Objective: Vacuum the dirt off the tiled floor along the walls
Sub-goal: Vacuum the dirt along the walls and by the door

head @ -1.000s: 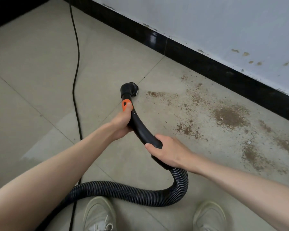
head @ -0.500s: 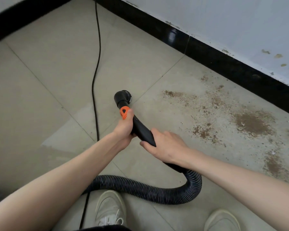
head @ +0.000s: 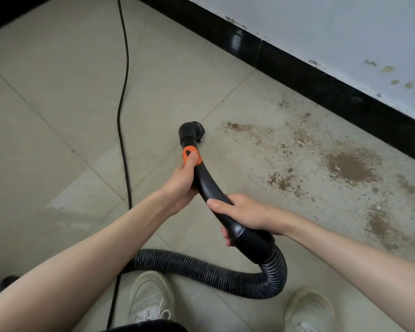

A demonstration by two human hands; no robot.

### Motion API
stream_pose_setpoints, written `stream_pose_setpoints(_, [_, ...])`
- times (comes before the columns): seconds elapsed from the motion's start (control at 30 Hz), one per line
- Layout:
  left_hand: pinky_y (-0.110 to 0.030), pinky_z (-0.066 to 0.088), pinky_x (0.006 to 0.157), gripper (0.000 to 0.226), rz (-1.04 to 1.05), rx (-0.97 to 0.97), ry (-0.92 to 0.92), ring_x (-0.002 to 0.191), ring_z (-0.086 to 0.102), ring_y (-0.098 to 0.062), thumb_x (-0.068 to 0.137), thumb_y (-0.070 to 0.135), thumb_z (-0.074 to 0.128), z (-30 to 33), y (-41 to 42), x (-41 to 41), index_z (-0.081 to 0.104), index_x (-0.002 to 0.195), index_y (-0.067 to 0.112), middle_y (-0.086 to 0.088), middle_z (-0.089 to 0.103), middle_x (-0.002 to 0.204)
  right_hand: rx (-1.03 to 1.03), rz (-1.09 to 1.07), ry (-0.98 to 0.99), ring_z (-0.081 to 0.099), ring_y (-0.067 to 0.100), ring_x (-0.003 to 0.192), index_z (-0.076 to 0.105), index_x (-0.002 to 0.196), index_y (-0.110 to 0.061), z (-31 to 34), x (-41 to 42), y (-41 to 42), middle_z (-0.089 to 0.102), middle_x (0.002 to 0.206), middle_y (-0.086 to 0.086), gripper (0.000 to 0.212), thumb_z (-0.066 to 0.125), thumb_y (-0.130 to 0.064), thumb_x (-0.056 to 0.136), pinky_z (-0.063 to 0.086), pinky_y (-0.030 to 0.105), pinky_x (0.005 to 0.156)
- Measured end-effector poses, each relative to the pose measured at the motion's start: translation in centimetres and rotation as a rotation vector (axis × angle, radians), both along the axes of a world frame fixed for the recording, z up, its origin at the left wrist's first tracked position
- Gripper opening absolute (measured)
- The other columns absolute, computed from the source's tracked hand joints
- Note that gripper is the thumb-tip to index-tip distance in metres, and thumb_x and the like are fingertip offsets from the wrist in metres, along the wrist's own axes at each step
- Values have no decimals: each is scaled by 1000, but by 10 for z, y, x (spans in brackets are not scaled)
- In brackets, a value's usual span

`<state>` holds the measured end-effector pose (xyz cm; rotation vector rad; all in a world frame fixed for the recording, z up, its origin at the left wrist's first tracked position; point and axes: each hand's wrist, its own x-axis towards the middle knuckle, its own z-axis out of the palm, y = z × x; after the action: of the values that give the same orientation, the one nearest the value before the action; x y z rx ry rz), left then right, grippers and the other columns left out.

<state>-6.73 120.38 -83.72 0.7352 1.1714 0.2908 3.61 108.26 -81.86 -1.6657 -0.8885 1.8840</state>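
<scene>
Head view. Both hands on the black curved vacuum handle [head: 210,188], which arcs away from the person toward the floor. Its nozzle [head: 192,131] sits at the far end, down at the tiled floor [head: 58,92] on a grout line; actual contact with the tile can't be told.

Left hand [head: 181,182] grips the handle high up, just behind the nozzle, fingers wrapped under the tube, thumb laid forward along the orange slider [head: 190,156]. Left forearm runs in from the lower left, nearly straight, wrist in line.

Right hand [head: 244,213] grips lower down, where the handle widens into a collar; fingers curl over the top and round the near side, knuckles up. Right forearm comes in from the lower right edge, wrist slightly bent.

Below the right hand the ribbed hose [head: 201,269] leaves the collar, loops down and back left in front of two pale shoes [head: 151,298].

Dirt [head: 345,166]: brown patches and scattered grains to the right of the nozzle, near it but apart, spreading along the black baseboard [head: 321,85] under the white wall [head: 345,32]. Densest patch lies well right of both hands.

Black power cord [head: 122,104] lies on the floor left of the handle, running from the top edge toward the feet.
</scene>
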Motion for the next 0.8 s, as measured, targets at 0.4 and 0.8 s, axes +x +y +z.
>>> stream_pose_setpoints(0.4, [-23,46,65,39,-77,-34,-15,76,55,-11,98,48,38,-8,2,14,52,94,12,0,54,82,36,26,-360,58,9,47,41,83,-18,6,-8,-2,67,66,6,36,43,-50,99,49,29,65])
stream_pose_setpoints(0.8, [-26,45,63,42,-160,-28,62,68,52,-16,98,48,38,-5,8,53,48,86,8,-4,50,77,5,-63,-478,63,13,52,43,81,-17,-3,6,3,69,58,3,42,41,-56,96,55,34,73])
